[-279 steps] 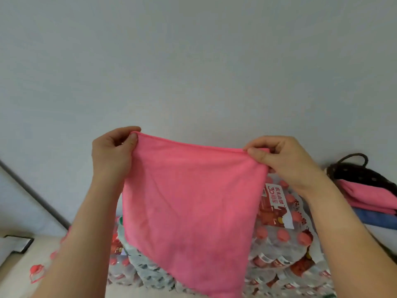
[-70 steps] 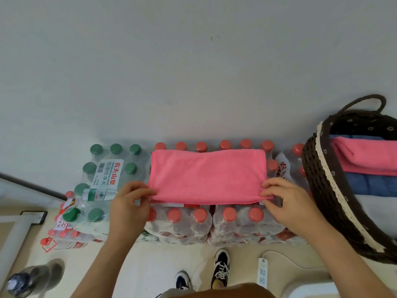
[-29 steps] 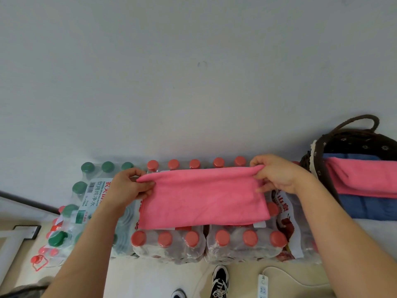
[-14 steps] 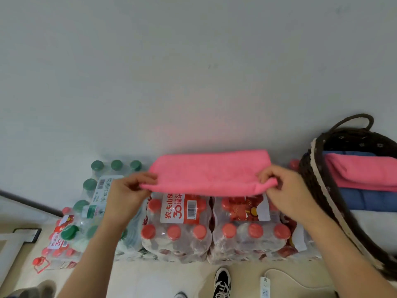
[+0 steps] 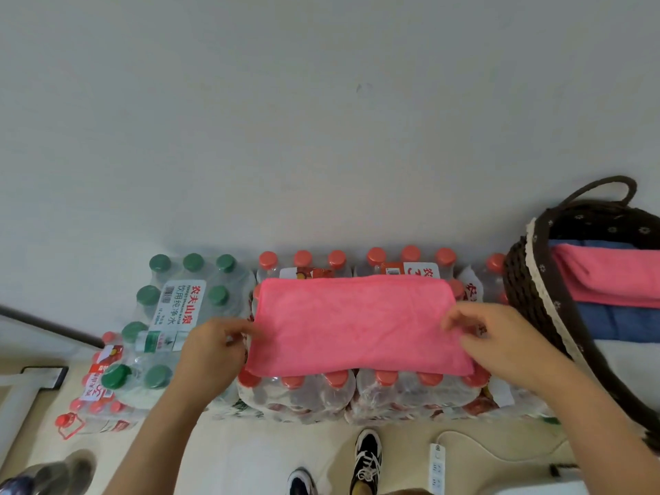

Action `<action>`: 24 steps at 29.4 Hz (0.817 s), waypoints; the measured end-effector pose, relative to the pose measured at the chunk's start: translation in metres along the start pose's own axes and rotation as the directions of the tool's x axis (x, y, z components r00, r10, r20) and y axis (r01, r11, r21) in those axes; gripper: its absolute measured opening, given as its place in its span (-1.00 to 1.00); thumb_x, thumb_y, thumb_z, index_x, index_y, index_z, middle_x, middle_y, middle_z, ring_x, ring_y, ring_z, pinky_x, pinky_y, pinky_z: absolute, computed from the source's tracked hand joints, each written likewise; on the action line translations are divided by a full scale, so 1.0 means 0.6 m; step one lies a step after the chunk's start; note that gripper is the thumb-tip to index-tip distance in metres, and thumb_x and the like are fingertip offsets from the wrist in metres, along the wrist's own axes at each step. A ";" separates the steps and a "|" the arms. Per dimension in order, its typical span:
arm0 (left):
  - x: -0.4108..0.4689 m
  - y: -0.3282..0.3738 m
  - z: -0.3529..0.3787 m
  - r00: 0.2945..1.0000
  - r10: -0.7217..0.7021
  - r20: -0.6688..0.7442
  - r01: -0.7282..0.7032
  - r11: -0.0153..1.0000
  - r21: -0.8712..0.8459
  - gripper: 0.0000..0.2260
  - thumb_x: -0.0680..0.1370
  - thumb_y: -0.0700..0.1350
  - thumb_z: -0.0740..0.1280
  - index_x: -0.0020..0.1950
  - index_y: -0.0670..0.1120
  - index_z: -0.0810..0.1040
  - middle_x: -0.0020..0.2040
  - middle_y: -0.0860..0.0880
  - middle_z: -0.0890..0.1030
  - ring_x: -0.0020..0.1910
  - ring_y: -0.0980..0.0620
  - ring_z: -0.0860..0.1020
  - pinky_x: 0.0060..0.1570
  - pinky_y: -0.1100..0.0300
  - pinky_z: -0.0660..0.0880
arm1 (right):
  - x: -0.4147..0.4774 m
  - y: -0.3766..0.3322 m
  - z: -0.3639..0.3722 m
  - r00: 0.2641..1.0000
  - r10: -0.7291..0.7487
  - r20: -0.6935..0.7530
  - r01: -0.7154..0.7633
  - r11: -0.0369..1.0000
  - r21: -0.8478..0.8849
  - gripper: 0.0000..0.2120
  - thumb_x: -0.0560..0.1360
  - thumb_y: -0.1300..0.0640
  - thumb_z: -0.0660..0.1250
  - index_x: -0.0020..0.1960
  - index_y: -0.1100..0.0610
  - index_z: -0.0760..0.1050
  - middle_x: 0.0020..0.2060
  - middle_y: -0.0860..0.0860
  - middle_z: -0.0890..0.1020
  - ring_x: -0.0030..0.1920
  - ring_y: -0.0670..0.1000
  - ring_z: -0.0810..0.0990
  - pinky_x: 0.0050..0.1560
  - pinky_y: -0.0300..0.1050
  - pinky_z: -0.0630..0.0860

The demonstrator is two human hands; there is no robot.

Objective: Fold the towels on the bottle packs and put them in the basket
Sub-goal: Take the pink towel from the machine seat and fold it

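The pink towel (image 5: 357,326) lies flat as a folded rectangle on top of the red-capped bottle packs (image 5: 339,391), so the fold is well under way. It looks too long for the basket and probably needs another fold across. The left grip (image 5: 210,351) is at the towel's end over the left of these packs and the right grip (image 5: 500,344) at the end over their right. Both are blurred, so I cannot tell whether they pinch the cloth or have let go.

Just right of the packs, the basket (image 5: 535,280) already holds a folded pink towel (image 5: 607,280) on a blue one (image 5: 614,323). No other unfolded towel shows on the packs.

Half a second ago both grips held the towel up off the packs, leaving the labels bare. Now it is laid down over them.
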State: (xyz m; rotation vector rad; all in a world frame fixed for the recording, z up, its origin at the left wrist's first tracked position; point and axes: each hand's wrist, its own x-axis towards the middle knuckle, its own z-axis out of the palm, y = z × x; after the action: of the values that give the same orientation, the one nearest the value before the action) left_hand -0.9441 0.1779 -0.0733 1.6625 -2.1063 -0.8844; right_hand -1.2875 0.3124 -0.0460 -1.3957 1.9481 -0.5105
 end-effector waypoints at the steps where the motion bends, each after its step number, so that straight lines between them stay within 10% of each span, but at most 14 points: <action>1: 0.013 0.009 0.002 0.998 0.009 -0.063 -0.008 1.000 0.029 -0.55 0.40 -0.43 0.27 -0.22 0.15 0.66 -0.29 0.14 0.61 -0.32 0.19 0.55 -0.30 0.41 0.38 | 0.014 -0.008 -0.001 0.998 -0.015 -0.055 0.016 1.000 0.003 -0.65 0.43 0.35 0.29 -0.12 -0.12 0.59 -0.10 -0.19 0.64 -0.07 -0.20 0.58 0.05 -0.19 0.54; 3: 0.043 0.027 0.015 0.989 0.070 -0.134 -0.064 0.997 0.047 -0.72 0.45 -0.32 0.32 -0.08 0.03 0.70 -0.19 0.07 0.62 -0.26 0.11 0.53 -0.25 0.35 0.37 | 0.047 -0.020 0.002 0.990 -0.057 -0.132 0.054 0.998 -0.029 -0.73 0.49 0.30 0.30 0.05 -0.03 0.59 0.00 -0.17 0.60 -0.02 -0.26 0.53 0.05 -0.38 0.43; 8: 0.098 0.036 0.051 0.972 0.228 -0.056 -0.213 0.957 0.196 -0.83 0.48 -0.16 0.41 0.04 0.00 0.69 0.00 -0.01 0.61 -0.02 -0.08 0.51 -0.03 0.12 0.42 | 0.109 -0.014 0.024 0.994 -0.090 -0.060 0.066 0.943 -0.325 -0.68 0.54 0.05 0.26 0.29 -0.11 0.48 0.21 -0.12 0.49 0.26 -0.02 0.38 0.22 -0.01 0.31; 19: 0.119 0.050 0.031 0.997 0.050 0.062 -0.064 0.966 0.251 -0.91 0.47 -0.12 0.41 -0.07 0.03 0.54 -0.15 0.08 0.55 -0.11 -0.02 0.54 -0.12 0.11 0.43 | 0.137 -0.020 0.005 0.995 -0.101 0.027 0.104 0.927 -0.361 -0.86 0.44 0.02 0.34 -0.22 -0.10 0.38 -0.21 -0.20 0.44 -0.05 -0.06 0.43 0.03 -0.02 0.36; 24: 0.114 0.042 0.028 0.998 0.043 0.044 -0.049 0.989 0.137 -0.86 0.53 -0.15 0.35 0.05 0.01 0.63 -0.12 0.09 0.61 -0.09 0.06 0.55 -0.06 0.17 0.42 | 0.134 -0.009 0.005 0.994 -0.108 0.002 0.105 0.960 -0.260 -0.90 0.51 0.00 0.30 -0.14 -0.08 0.39 -0.24 -0.18 0.55 -0.18 -0.07 0.53 -0.11 0.01 0.50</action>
State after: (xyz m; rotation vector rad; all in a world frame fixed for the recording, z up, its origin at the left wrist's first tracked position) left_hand -0.9917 0.1205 -0.0786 1.6676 -2.2701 -0.7807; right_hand -1.2973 0.2356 -0.0685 -1.6711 2.0131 -0.3200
